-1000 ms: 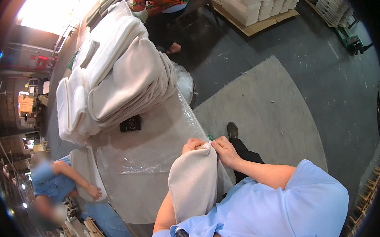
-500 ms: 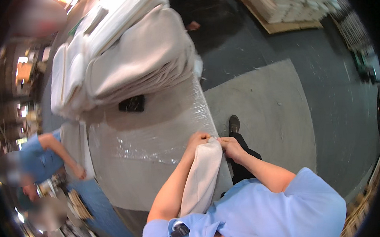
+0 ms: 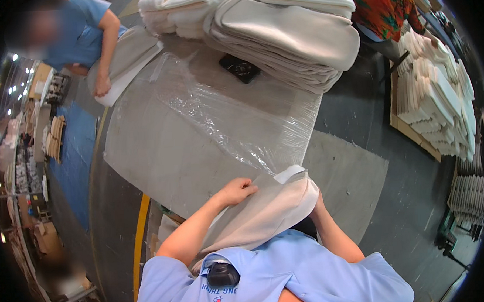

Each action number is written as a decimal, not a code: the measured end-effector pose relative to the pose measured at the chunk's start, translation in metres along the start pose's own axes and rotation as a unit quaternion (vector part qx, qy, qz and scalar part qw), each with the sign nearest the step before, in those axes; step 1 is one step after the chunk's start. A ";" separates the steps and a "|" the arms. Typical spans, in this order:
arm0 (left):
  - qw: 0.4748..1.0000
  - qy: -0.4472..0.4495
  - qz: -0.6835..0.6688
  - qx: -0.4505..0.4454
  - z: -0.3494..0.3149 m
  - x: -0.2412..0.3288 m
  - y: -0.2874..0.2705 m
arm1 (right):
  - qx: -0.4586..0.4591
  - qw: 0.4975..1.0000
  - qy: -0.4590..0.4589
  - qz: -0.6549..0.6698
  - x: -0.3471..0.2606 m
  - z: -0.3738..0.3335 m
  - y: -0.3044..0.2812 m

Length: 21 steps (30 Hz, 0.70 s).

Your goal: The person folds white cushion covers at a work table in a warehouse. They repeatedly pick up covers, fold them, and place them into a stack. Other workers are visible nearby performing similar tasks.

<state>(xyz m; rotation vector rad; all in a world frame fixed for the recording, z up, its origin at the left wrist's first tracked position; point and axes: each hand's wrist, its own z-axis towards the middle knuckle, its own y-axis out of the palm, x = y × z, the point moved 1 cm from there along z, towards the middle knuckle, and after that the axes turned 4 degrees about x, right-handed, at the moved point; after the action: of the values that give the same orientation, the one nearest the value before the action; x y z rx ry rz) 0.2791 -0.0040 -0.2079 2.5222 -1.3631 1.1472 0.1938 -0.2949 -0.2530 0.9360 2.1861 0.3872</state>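
Observation:
A long white padded piece (image 3: 266, 209) lies across the near edge of the table (image 3: 161, 154), which is wrapped in clear plastic film. My left hand (image 3: 235, 190) rests on top of the piece with its fingers curled into the fabric. My right hand (image 3: 316, 203) reaches under the rounded right end of the piece, which hangs past the table edge. Only the wrist and forearm show, and the fingers are hidden by the fabric.
A tall stack of white padded pieces (image 3: 285, 35) fills the table's far end, with a small black object (image 3: 240, 68) beside it. A person in blue (image 3: 85, 28) handles another white piece (image 3: 124, 59) at the far left. A pallet of stacked pieces (image 3: 434, 94) stands at the right.
The white piece has come down from upright in front of me to lie flat along the table edge. My left hand has moved on top of it and my right hand under its end.

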 end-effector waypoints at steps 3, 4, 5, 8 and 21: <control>0.966 0.061 0.025 0.249 -0.007 0.007 0.031 | -0.001 1.000 -0.019 -0.001 0.000 -0.001 -0.002; 0.954 0.076 0.035 0.287 -0.005 0.006 0.036 | -0.016 0.999 -0.037 -0.033 0.002 0.003 -0.011; 0.940 0.091 0.045 0.324 0.001 0.006 0.037 | -0.031 0.996 -0.055 -0.065 0.003 0.009 -0.018; 0.918 0.107 0.083 0.372 0.000 0.002 0.031 | -0.056 0.990 -0.055 -0.116 0.002 0.011 -0.010; 0.934 0.007 0.040 0.356 -0.085 -0.077 0.025 | -0.158 0.938 -0.168 -0.260 -0.011 -0.002 0.013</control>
<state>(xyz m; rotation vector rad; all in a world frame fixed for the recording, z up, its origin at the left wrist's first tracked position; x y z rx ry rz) 0.1855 0.0664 -0.2023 2.8962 -1.2040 1.9696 0.2040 -0.2940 -0.2394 0.2083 1.8855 0.2819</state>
